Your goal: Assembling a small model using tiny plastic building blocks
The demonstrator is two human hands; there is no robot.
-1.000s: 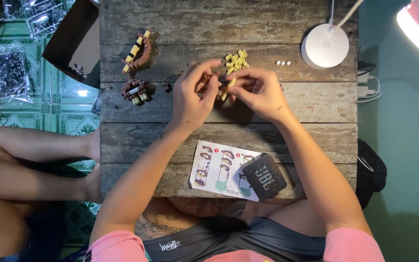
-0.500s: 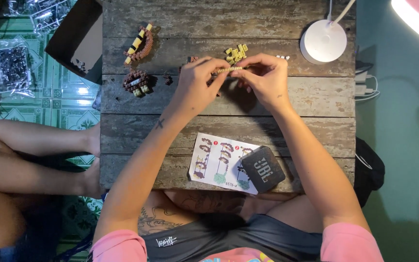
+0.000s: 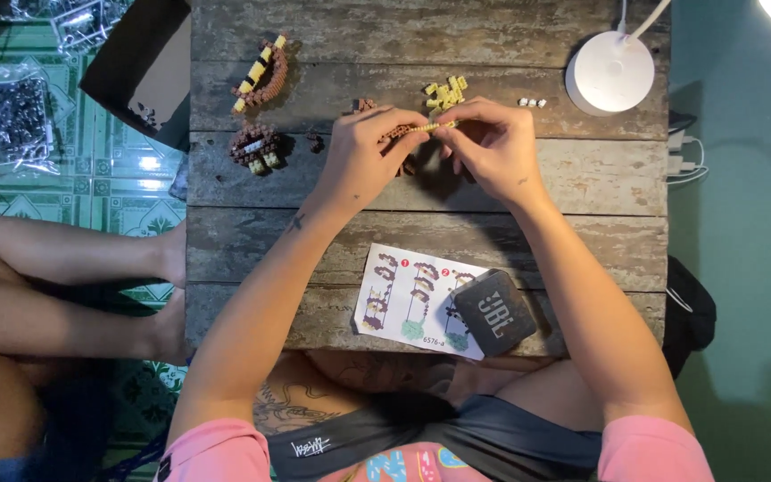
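1. While I watch from the head camera, my left hand [image 3: 369, 156] and right hand [image 3: 493, 152] meet over the wooden table [image 3: 403, 232], fingertips of both pinched on a thin yellow brick strip [image 3: 432, 128] held between them.
2. Just beyond the strip lies a small pile of yellow bricks [image 3: 444, 93]; tiny white pieces [image 3: 532, 103] sit further right, near the white lamp base [image 3: 610, 73].
3. Left of my hands stand a round brown build [image 3: 255, 147] and a curved brown-and-yellow build [image 3: 262, 75].
4. Nearer me, an instruction sheet [image 3: 408, 299] lies partly under a dark speaker [image 3: 494, 312].
5. Green patterned floor tiles [image 3: 118, 178] show left of the table, with plastic bags of parts [image 3: 11, 116] on them.
6. Brown pieces under my palms are mostly hidden; I cannot make out their shape.
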